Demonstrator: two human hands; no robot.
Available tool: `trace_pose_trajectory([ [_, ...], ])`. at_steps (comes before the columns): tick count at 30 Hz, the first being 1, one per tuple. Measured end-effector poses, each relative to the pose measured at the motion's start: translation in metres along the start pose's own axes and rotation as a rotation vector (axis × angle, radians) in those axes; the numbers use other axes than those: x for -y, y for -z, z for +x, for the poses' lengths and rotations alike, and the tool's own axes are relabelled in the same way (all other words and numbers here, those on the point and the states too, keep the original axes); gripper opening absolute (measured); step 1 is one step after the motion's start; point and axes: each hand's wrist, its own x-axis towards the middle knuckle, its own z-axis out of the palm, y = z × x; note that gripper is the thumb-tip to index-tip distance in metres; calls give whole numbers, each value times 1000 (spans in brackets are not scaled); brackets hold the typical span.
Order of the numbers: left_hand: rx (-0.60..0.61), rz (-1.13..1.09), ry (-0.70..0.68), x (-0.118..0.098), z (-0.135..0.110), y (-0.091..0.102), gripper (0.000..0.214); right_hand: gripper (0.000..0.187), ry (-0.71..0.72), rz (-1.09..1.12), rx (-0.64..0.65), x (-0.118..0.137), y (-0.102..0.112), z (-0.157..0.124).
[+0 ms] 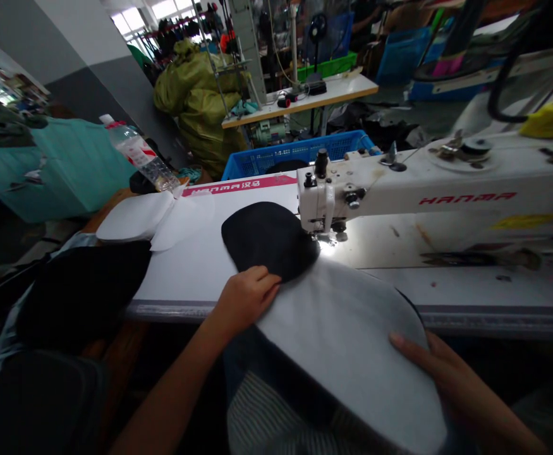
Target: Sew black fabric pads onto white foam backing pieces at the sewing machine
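Note:
A large rounded white sheet (347,341) with dark material under its edge slopes from the sewing machine (323,202) down toward my lap. My right hand (440,366) grips its right edge, thumb on top and fingers underneath. My left hand (250,294) is closed at the place where a black rounded piece (267,237) meets the white sheet, fingertips pinching that edge. The black piece lies on the machine table, its right end near the lit presser foot (335,234). The needle itself is too small to make out.
Thin white cut pieces (136,215) lie on the table's left, beside a tilted plastic bottle (141,155). Dark fabric pieces (86,291) are heaped at the left. Behind the table stands a blue crate (299,151); further back are olive sacks (200,107) and another worktable (323,95).

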Motion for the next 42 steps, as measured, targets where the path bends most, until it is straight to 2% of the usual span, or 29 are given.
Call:
trace_pose_trajectory([
  [5,27,35,6,-5,1,0,18,79,44,56,-106,3,-9,-1],
  [7,16,38,0,-8,1,0,17,80,59,88,-96,-1,-14,1],
  [10,15,52,-22,-15,1,-2,16,80,69,126,-30,-7,-34,5],
  [14,-22,163,-11,-16,0,-4,15,78,121,199,-20,-1,-64,6],
  [18,-109,173,46,-7,-6,-2,14,82,92,198,-64,5,-61,0],
  [22,-132,141,44,-7,-9,-3,17,87,90,207,-93,-11,-60,-5],
  [26,-115,23,29,-25,-6,-5,20,82,138,236,-38,-26,-94,2],
  [30,-68,-178,31,-36,-9,-7,19,66,236,223,49,-14,-126,12],
  [32,-156,-276,137,-28,-17,-10,21,57,256,209,84,-4,-129,15],
  [33,-266,-331,259,-21,-22,-13,24,53,252,206,88,1,-127,15],
  [35,-511,-523,598,-4,-33,-21,37,49,216,187,76,8,-120,15],
  [36,-576,-673,762,5,-37,-25,46,49,196,169,68,10,-116,16],
  [37,-575,-840,884,12,-40,-29,54,50,180,151,67,13,-113,16],
  [38,-517,-1004,954,17,-42,-32,60,51,171,139,72,14,-110,17],
  [40,-344,-1213,981,20,-41,-36,65,56,162,144,80,16,-105,18],
  [42,-264,-1243,973,18,-38,-37,63,62,155,169,93,16,-100,20],
])
